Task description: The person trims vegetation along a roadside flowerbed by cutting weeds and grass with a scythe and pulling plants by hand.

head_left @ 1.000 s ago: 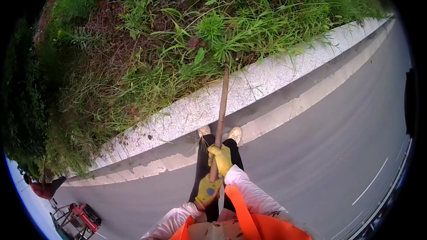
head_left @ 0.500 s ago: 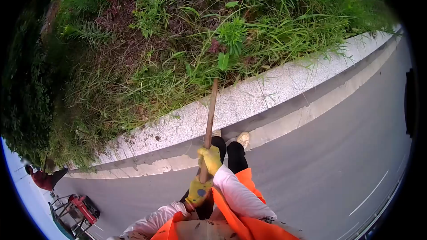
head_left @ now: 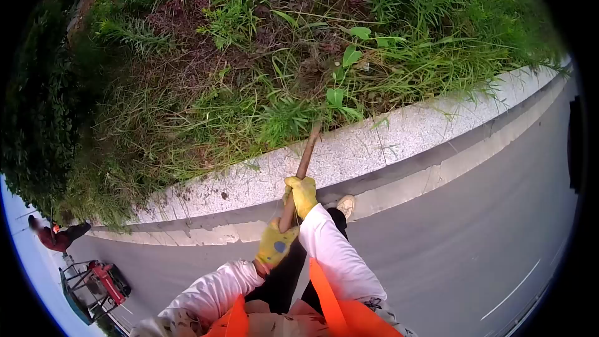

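A long wooden handle point(head_left: 307, 155) runs from my body across the pale kerb into the weeds; the tool's far end is hidden in the greenery. My right hand point(head_left: 302, 195), in a yellow glove, is closed around the middle of the handle. Lower down, near its butt end, my left hand point(head_left: 275, 243) in a matching glove with a blue-grey dot is wrapped round it too. Where the handle meets the bed, a leafy green weed point(head_left: 287, 122) lies beside it, with broad-leaved stems point(head_left: 336, 96) just to the right.
A speckled stone kerb point(head_left: 399, 128) borders the overgrown bank point(head_left: 187, 100). Grey road point(head_left: 437, 231) lies on my side, with my shoe point(head_left: 346, 206) near the kerb. Far left are a person in dark red point(head_left: 55, 238) and a red three-wheeled vehicle point(head_left: 107, 284).
Both hands have moved up and forward with the handle. The leafy weed has shifted down and left towards the kerb, and a patch of brown, rooty ground shows behind it.
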Available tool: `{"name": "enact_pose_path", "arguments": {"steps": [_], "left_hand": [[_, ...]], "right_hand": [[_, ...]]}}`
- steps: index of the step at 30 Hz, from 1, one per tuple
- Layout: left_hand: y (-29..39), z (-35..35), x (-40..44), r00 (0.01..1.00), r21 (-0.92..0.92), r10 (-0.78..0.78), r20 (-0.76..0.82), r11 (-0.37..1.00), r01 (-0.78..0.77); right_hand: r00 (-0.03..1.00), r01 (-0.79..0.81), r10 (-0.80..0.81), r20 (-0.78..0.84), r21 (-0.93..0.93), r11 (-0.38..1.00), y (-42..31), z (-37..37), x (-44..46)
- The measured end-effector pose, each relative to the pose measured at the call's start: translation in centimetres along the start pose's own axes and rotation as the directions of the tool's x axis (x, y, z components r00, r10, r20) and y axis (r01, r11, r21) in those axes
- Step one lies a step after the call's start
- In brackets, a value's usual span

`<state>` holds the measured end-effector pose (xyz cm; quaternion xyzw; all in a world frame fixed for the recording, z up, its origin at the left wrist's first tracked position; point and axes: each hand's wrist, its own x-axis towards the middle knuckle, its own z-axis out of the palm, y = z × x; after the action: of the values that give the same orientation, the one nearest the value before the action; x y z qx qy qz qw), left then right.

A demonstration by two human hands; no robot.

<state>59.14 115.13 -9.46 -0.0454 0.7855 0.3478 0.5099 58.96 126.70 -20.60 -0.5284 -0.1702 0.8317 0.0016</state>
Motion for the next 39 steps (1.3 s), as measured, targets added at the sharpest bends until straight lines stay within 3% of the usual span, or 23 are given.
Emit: {"name": "enact_pose_path", "arguments": {"steps": [3, 5, 7, 9, 11, 12, 13, 14, 15, 16, 19, 21, 22, 23, 24, 27, 29, 30, 31, 33, 34, 38, 39], "left_hand": [[1.4, 6.0, -1.6, 0.95, -0.291, -0.029, 0.312, 0.949, 0.125], [-0.5, 9.1, -0.2, 0.921, -0.236, 0.179, 0.347, 0.967, -0.099], [2.2, 8.7, 2.2, 0.81, 0.142, 0.434, 0.394, 0.842, -0.521], [6.7, 5.9, 5.3, 0.741, 0.442, 0.428, 0.518, 0.607, -0.66], [7.9, 0.6, 6.6, 0.857, 0.479, 0.288, 0.428, 0.731, -0.485], [3.7, -2.3, 4.8, 0.957, 0.331, 0.099, 0.271, 0.924, -0.189], [-0.2, -4.0, 1.8, 0.98, 0.125, -0.121, 0.157, 0.987, 0.101], [-3.6, -4.8, -0.8, 0.993, 0.08, -0.114, 0.008, 0.99, 0.113], [-4.7, -5.1, -3.3, 0.982, 0.014, -0.122, -0.147, 0.992, 0.125], [-4.4, -4.6, -4.2, 0.989, -0.069, -0.128, -0.068, 0.99, 0.123], [-2.8, 0.7, -4.0, 0.983, -0.395, -0.102, 0.155, 0.905, 0.156], [1.7, 3.1, -2.2, 0.971, -0.229, 0.075, 0.227, 0.973, -0.022], [2.3, 3.6, 0.0, 0.948, 0.04, 0.163, 0.275, 0.983, -0.18], [2.8, 4.3, 2.2, 0.781, 0.184, 0.573, 0.249, 0.764, -0.619], [6.8, 4.1, 3.2, 0.856, 0.417, 0.372, 0.36, 0.756, -0.504], [10.3, 1.6, 9.6, 0.686, 0.477, 0.52, 0.508, 0.494, -0.727], [5.2, -3.2, 9.7, 0.908, 0.366, 0.346, 0.235, 0.834, -0.412], [2.9, -5.1, 6.3, 0.981, 0.141, 0.161, 0.108, 0.974, -0.176], [0.4, -6.4, 2.3, 0.998, -0.108, -0.053, 0.037, 0.993, 0.057], [-4.3, -5.0, -3.2, 0.978, -0.097, -0.121, -0.167, 0.99, 0.106], [-3.4, -4.3, -4.3, 0.982, -0.134, -0.161, -0.094, 0.98, 0.148], [0.4, 0.7, -3.4, 0.996, -0.316, 0.071, 0.062, 0.947, -0.048], [0.7, 1.3, -1.7, 0.985, -0.153, 0.136, 0.103, 0.981, -0.119]], "right_hand": [[0.994, 0.036, -0.046, -0.096, -0.102, 0.994, -4.7, -5.1, -3.7], [0.969, 0.137, -0.156, -0.194, -0.109, 0.985, -7.1, -8.0, -5.5], [0.889, 0.368, -0.326, -0.321, 0.079, 0.926, -9.0, -9.0, -6.6], [0.847, 0.468, -0.339, -0.411, 0.27, 0.842, -8.5, -8.3, -4.2], [0.836, 0.462, -0.297, -0.462, 0.3, 0.835, -6.5, -3.6, -2.0], [0.931, 0.284, -0.23, -0.283, 0.167, 0.944, -2.0, -0.9, 0.3], [0.985, 0.115, -0.149, -0.087, -0.314, 0.942, 2.9, 2.0, 1.1], [1.0, -0.011, 0.005, -0.017, -0.329, 0.944, 9.3, 3.9, 2.4], [0.999, 0.044, -0.043, 0.008, -0.309, 0.95, 8.0, 4.4, -1.4], [0.997, -0.034, 0.042, 0.069, -0.113, 0.993, 6.8, 4.0, -3.2], [0.998, 0.063, -0.063, 0.007, -0.14, 0.988, 1.1, 0.8, -4.8], [0.976, 0.193, -0.196, -0.091, -0.041, 0.98, -3.0, -2.6, -4.7], [0.945, 0.271, -0.265, -0.191, 0.002, 0.963, -5.8, -3.4, -6.0], [0.901, 0.349, -0.326, -0.285, 0.032, 0.937, -8.4, -4.0, -7.0], [0.853, 0.435, -0.378, -0.359, 0.092, 0.896, -10.0, -4.9, -6.6], [0.75, 0.584, -0.397, -0.528, 0.249, 0.772, -10.7, -4.1, -1.6], [0.877, 0.396, -0.345, -0.333, 0.098, 0.913, -6.1, 2.0, 2.1], [0.975, 0.163, -0.187, -0.12, -0.185, 0.969, -1.3, 4.2, 4.0], [0.99, 0.13, -0.142, -0.023, -0.282, 0.951, 6.3, 4.7, 6.8], [1.0, -0.022, 0.018, -0.013, -0.482, 0.876, 3.6, 7.3, -3.6], [0.994, -0.077, 0.098, 0.051, -0.324, 0.943, 6.0, 5.1, -2.7], [0.997, 0.076, -0.08, -0.019, -0.145, 0.987, -1.6, 1.7, -4.9], [0.981, 0.177, -0.183, -0.064, -0.098, 0.979, -4.1, 1.3, -5.4]]}}
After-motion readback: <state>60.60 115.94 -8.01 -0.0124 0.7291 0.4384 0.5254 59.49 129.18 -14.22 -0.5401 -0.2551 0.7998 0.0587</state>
